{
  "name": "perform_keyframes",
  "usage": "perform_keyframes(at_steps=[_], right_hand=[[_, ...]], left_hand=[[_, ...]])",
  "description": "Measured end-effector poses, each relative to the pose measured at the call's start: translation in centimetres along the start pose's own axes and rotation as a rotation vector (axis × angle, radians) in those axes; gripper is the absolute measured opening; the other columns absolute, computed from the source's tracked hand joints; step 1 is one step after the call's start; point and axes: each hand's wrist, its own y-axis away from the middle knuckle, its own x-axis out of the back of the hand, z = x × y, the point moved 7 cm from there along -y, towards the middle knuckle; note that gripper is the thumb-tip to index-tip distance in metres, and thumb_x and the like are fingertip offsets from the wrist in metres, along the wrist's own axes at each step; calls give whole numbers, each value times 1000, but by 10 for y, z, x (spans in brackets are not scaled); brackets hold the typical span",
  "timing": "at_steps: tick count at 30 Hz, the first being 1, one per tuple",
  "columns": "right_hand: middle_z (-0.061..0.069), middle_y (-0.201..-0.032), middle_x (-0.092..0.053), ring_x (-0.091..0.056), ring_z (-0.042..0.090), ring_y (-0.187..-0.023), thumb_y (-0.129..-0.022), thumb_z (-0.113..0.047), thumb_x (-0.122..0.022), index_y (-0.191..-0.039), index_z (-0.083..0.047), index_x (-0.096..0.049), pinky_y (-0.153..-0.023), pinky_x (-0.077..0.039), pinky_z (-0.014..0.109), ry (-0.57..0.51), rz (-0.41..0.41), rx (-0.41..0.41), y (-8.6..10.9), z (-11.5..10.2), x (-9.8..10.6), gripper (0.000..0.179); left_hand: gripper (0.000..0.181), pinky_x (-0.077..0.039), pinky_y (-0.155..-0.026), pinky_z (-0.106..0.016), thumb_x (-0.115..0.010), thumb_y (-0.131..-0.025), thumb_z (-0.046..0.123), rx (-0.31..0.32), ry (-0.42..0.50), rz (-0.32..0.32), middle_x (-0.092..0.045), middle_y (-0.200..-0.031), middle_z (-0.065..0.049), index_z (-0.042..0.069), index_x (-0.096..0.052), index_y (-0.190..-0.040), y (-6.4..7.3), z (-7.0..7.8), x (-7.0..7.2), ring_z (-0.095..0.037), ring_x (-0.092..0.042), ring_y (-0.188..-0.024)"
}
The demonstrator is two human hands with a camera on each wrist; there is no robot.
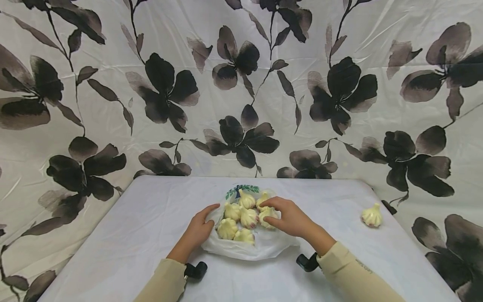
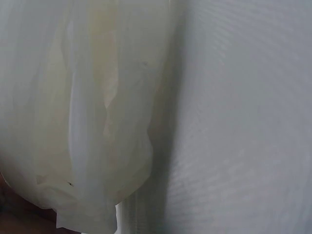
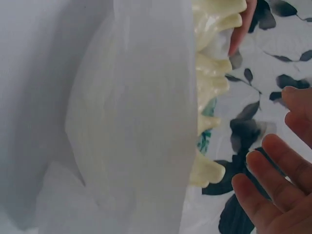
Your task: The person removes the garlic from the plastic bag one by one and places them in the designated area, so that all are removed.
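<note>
Several pale garlic bulbs [image 1: 227, 229] lie in a white plastic bag [image 1: 253, 251] whose mouth is spread wide. At the bag's left rim my left hand [image 1: 197, 230] holds the plastic, index finger along the edge and thumb nearer me. Above the bulbs on the right, my right hand [image 1: 288, 218] hovers with thumb and index finger apart. The right wrist view shows that hand's fingers [image 3: 280, 192] loosely spread, separate from the bulbs and holding nothing. Bag plastic [image 2: 107, 122] fills much of the left wrist view, hiding most of the left hand.
A single garlic bulb [image 1: 371, 216] sits apart near the table's right edge. The table [image 1: 151, 226] has a white cover. Behind it hangs a floral curtain [image 1: 290, 151]. Green leaf print [image 1: 243, 188] shows on the bag's far side.
</note>
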Motion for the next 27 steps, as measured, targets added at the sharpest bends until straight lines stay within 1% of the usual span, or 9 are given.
perform_keyframes(at_steps=[7,13,17,23,27], right_hand=[[3,-124,-64,-62,28,-116,-89,-20,-69,-123,-13,-63,-96,-52,45,-21,-33,29,-4,-9,-13,35],[0,-122,-64,-61,22,-115,-90,-21,-66,-123,-14,-63,-94,-52,43,-14,-66,31,-7,-12,-25,33],[1,-125,-63,-60,22,-115,-91,-22,-66,-124,-13,-63,-96,-50,42,-10,-102,43,-9,-16,-33,34],[0,-123,-66,-64,22,-105,-90,-22,-66,-123,-12,-64,-91,-52,38,-20,-138,81,-13,-23,-43,35],[1,-122,-66,-66,23,-103,-91,-20,-65,-123,-13,-64,-90,-54,39,-43,-168,96,-14,-26,-51,33]], left_hand=[[58,-27,-115,-58,-43,-88,2,-18,-8,3,-42,-152,-11,22,-48,-143,0,1,1,-36,-32,-144],[59,-26,-115,-58,-43,-88,1,-15,-15,-2,-41,-152,-11,22,-48,-143,0,1,0,-36,-32,-144],[59,-26,-116,-58,-43,-88,1,-20,-11,-2,-41,-152,-12,21,-48,-143,-1,0,0,-36,-31,-144],[60,-27,-116,-58,-43,-87,1,-17,-12,-3,-42,-152,-12,22,-48,-143,-2,-3,-1,-36,-32,-144],[59,-27,-116,-58,-43,-88,1,-9,-14,-4,-42,-152,-12,22,-48,-143,-1,-2,-1,-36,-32,-144]])
